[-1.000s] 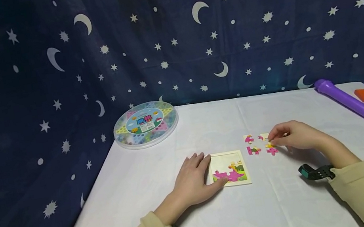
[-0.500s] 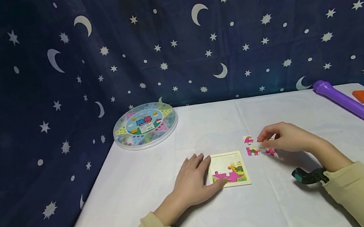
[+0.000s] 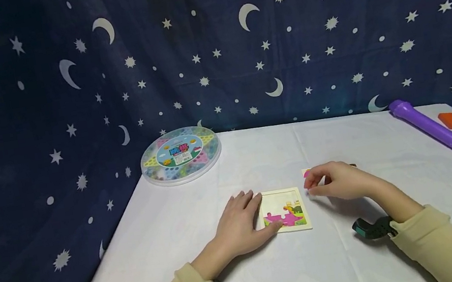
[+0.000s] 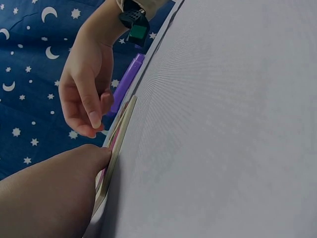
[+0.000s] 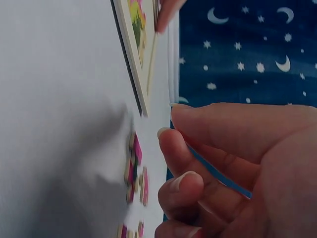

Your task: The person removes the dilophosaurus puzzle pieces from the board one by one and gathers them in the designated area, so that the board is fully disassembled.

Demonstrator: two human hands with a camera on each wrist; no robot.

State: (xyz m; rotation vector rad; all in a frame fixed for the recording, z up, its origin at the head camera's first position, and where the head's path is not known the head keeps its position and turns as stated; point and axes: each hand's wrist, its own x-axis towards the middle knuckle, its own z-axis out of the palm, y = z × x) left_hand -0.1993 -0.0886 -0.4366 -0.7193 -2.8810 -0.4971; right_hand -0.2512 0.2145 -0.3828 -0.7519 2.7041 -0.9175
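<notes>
My left hand [image 3: 240,226] rests at the left edge of a small square wooden puzzle tray [image 3: 307,214], fingers spread. Its thumb lies over the tray's lower part, where pink and green dinosaur pieces are fitted; the upper part shows bare wood. In the left wrist view, the thumb [image 4: 101,156] touches the tray's edge. Above loose jigsaw pieces right of the tray hovers my right hand [image 3: 342,181], hiding most of them in the head view. The right wrist view shows several pieces [image 5: 134,158] on the cloth, apart from loosely bent fingers [image 5: 184,186] with nothing seen between them.
A round, clear-lidded Chinese checkers set [image 3: 181,156] stands at the back left. At the back right lie a purple tube-shaped object [image 3: 432,126] and an orange block [image 3: 451,120]. A starry dark blue curtain [image 3: 226,36] hangs behind the white-covered table [image 3: 301,268].
My right hand has moved left and slightly toward me, from the right-hand loose pieces to those nearest the tray. The left hand and the tray have stayed in place.
</notes>
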